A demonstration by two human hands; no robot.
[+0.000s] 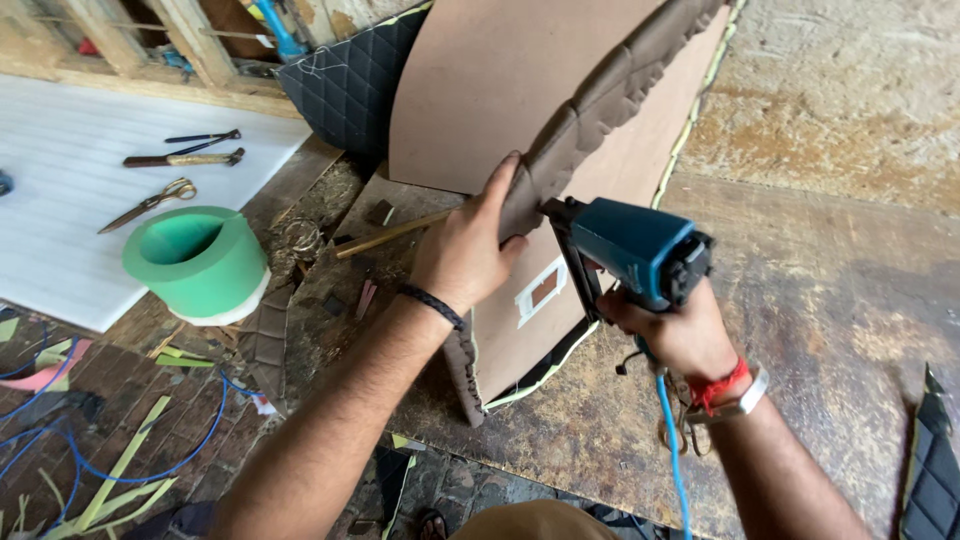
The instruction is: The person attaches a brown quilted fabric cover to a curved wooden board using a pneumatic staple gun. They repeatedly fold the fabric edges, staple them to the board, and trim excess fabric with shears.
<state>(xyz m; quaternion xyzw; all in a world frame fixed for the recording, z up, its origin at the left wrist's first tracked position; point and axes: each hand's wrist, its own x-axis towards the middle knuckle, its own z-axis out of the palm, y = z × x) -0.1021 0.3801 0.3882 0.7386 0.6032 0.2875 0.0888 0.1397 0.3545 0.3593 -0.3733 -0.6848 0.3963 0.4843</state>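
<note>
While the left hand pinches brown trim against a board, the right hand grips a blue stapler. Its nose seems to touch the trim.

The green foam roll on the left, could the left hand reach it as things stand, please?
Probably yes: the left hand presses brown fabric onto the board, and nothing blocks the way to the green roll.
</note>
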